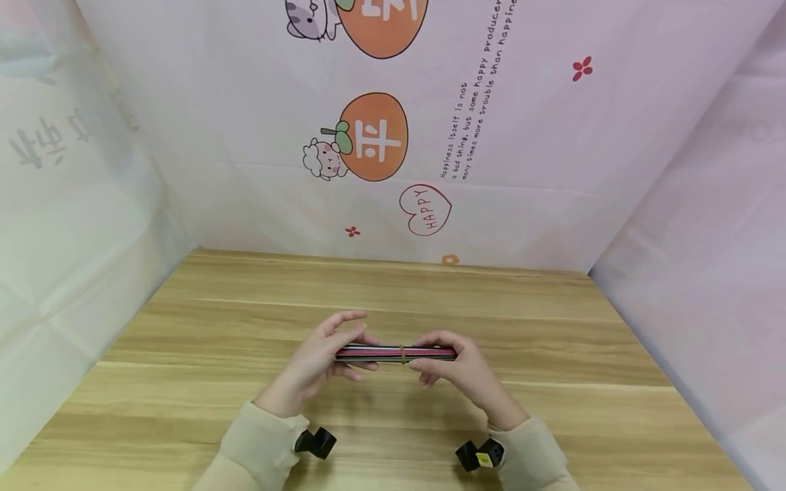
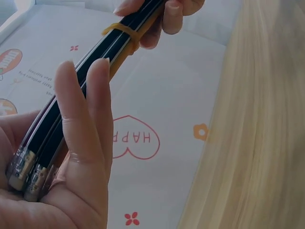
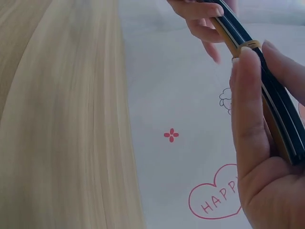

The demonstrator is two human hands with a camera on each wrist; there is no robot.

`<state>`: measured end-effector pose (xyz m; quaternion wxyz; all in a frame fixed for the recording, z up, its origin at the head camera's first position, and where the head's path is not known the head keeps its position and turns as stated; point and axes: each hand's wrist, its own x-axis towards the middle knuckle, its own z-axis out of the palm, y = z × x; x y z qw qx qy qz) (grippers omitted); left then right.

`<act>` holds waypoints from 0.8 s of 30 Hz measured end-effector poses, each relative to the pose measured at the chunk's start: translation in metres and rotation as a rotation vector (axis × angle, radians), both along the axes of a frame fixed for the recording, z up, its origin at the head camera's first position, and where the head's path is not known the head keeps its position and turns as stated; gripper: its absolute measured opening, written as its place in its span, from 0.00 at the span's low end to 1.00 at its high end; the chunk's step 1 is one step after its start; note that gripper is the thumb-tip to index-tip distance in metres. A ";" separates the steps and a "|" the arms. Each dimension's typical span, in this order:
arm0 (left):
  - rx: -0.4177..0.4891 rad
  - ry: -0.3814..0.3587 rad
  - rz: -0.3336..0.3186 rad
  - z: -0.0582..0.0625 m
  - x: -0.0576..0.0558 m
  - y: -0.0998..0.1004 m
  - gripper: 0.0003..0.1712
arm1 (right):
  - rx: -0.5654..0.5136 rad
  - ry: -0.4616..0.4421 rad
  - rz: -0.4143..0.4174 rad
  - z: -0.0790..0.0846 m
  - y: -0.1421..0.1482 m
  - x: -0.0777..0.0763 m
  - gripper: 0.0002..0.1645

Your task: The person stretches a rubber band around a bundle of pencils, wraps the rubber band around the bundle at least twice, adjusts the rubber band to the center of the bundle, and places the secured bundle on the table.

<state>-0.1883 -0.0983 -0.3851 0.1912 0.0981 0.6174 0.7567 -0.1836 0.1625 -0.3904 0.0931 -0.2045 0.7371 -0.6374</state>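
A bundle of pencils [image 1: 388, 353], dark, pink and white along their sides, lies level across both hands above the table. A yellowish rubber band [image 1: 403, 354] circles it near the middle. My left hand [image 1: 316, 358] grips the left end; in the left wrist view, metal ferrules and erasers [image 2: 21, 175] rest against its palm, with two fingers extended along the pencils. At the other end, my right hand [image 1: 460, 361] holds the bundle, its thumb and fingertips close to the band. The pencils' right-hand tips are hidden in that hand.
Beneath the hands is a wood-grain table [image 1: 393, 293]. A white printed cloth [image 1: 516, 225] hangs behind it, with more white cloth at the left [image 1: 80, 259] and right sides. Small black devices [image 1: 316, 443] sit at both wrists.
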 end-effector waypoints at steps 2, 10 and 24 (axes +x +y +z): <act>-0.011 0.000 -0.013 0.001 -0.001 -0.002 0.30 | -0.027 -0.025 -0.003 0.000 0.001 -0.001 0.20; -0.051 0.000 -0.039 0.003 -0.003 -0.006 0.20 | -0.174 -0.090 -0.069 0.000 0.003 -0.002 0.14; -0.076 -0.020 0.065 0.004 -0.006 -0.016 0.17 | -0.319 -0.128 -0.160 0.002 0.012 -0.008 0.13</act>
